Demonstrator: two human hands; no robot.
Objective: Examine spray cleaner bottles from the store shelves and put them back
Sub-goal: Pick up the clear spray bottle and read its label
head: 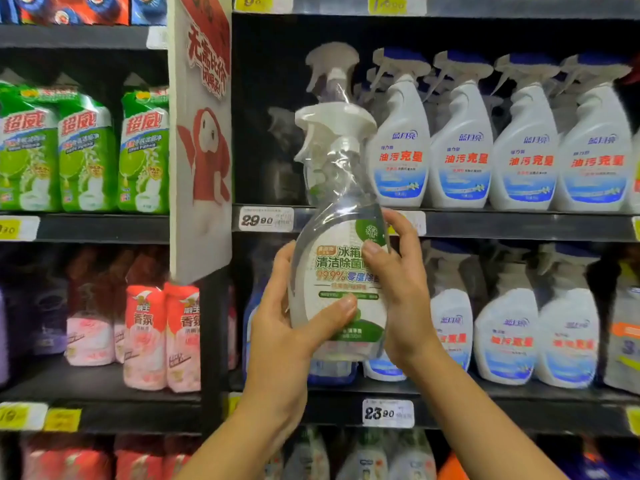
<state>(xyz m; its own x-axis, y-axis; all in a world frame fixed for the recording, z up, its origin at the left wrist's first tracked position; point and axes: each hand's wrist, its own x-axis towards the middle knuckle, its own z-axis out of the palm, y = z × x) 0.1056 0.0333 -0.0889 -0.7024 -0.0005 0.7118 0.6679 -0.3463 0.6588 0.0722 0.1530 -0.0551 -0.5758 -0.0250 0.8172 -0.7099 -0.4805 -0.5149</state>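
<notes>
A clear spray cleaner bottle (pixel 337 237) with a white trigger head and a white-and-green label is held upright in front of the shelves, label facing me. My left hand (pixel 287 327) grips its lower left side, thumb across the label. My right hand (pixel 398 289) clasps its right side, thumb on the label's right part. A second clear spray bottle (pixel 330 72) stands behind it on the upper shelf.
White spray bottles with blue heads (pixel 491 143) line the upper shelf, with similar ones (pixel 505 327) on the shelf below. Green refill pouches (pixel 83 150) and pink-red packs (pixel 162 334) fill the left bay. A white and red promotional sign (pixel 201 140) juts out between bays. Price tags (pixel 266 220) sit on the shelf edges.
</notes>
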